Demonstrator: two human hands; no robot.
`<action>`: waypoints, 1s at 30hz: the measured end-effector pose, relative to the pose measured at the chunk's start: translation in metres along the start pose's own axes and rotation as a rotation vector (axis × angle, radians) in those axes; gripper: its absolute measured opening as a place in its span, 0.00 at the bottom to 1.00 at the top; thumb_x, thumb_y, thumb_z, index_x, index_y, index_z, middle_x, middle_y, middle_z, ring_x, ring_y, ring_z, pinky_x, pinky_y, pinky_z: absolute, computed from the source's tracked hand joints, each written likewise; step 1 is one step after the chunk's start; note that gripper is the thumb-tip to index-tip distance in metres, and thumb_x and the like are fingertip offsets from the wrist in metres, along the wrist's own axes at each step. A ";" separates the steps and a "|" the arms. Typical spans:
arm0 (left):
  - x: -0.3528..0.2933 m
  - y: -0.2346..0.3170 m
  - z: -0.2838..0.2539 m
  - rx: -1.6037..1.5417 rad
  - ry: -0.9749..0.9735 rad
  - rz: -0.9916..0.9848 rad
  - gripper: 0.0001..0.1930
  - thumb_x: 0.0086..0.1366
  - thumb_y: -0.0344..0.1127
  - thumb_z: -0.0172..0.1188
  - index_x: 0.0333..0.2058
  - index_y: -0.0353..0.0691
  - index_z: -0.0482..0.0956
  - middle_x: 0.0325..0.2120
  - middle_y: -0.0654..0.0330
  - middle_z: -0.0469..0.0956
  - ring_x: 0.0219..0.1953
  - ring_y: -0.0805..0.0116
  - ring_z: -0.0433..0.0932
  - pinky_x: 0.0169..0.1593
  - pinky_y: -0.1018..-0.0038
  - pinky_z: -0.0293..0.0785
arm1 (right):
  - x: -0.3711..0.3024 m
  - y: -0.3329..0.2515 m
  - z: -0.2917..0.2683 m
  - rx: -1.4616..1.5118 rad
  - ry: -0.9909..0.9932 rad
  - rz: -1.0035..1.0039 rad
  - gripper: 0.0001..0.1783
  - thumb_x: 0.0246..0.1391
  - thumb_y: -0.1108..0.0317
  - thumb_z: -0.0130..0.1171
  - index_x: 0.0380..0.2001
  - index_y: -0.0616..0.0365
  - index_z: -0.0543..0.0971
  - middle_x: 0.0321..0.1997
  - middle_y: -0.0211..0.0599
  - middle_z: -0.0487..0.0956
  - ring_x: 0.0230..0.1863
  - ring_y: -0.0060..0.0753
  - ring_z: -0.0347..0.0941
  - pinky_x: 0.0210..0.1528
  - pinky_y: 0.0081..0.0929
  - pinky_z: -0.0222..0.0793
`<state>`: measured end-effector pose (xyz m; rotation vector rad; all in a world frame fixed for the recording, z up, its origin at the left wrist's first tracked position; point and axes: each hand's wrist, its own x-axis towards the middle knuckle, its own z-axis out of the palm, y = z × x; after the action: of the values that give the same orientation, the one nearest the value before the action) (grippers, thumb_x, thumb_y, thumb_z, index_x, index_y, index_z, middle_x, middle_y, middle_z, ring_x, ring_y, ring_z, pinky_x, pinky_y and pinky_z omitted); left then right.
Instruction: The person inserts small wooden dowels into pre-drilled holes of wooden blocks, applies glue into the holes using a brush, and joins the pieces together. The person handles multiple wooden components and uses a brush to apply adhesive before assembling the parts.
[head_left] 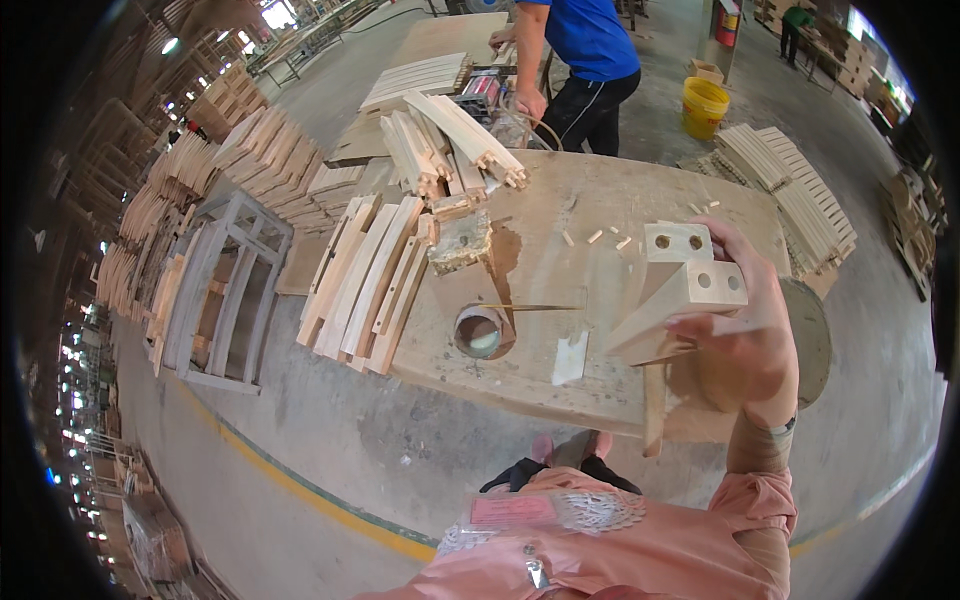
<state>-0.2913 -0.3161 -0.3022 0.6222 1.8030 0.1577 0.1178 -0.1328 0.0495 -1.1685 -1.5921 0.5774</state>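
Observation:
My right hand is raised over the right part of the workbench and grips two pale wooden chair parts with round dowel holes in their end faces. The two pieces lie against each other, ends turned up toward me. My left hand is not in view. On the bench below sit a round pot of white glue with a thin stick across its rim, and a few small dowels.
Curved wooden slats lie in a row on the bench's left side, more parts piled behind. A person in a blue shirt works at the far end. A yellow bucket, stacked slats and a chair frame stand around.

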 end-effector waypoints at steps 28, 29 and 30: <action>0.015 0.024 -0.001 0.013 -0.027 -0.006 0.21 0.62 0.46 0.53 0.46 0.34 0.72 0.36 0.56 0.73 0.38 0.68 0.69 0.42 0.72 0.64 | 0.010 0.006 -0.009 -0.231 -0.033 -0.043 0.46 0.27 0.65 0.76 0.53 0.67 0.66 0.45 0.50 0.76 0.51 0.42 0.71 0.52 0.33 0.65; 0.015 0.023 -0.001 0.010 -0.026 -0.011 0.21 0.62 0.46 0.53 0.46 0.34 0.72 0.36 0.56 0.73 0.38 0.68 0.69 0.42 0.72 0.64 | 0.010 0.002 -0.007 -0.221 -0.032 -0.036 0.46 0.27 0.65 0.76 0.53 0.67 0.66 0.45 0.50 0.76 0.51 0.42 0.71 0.52 0.33 0.65; 0.015 0.023 -0.001 0.011 -0.028 -0.006 0.22 0.62 0.46 0.53 0.46 0.34 0.72 0.37 0.56 0.73 0.39 0.68 0.70 0.43 0.72 0.64 | 0.011 0.002 -0.006 -0.209 -0.027 -0.008 0.46 0.27 0.66 0.76 0.53 0.67 0.66 0.45 0.50 0.76 0.51 0.42 0.71 0.52 0.32 0.65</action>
<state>-0.2873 -0.2897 -0.3051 0.6234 1.7794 0.1343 0.1243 -0.1236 0.0548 -1.3123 -1.7109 0.4298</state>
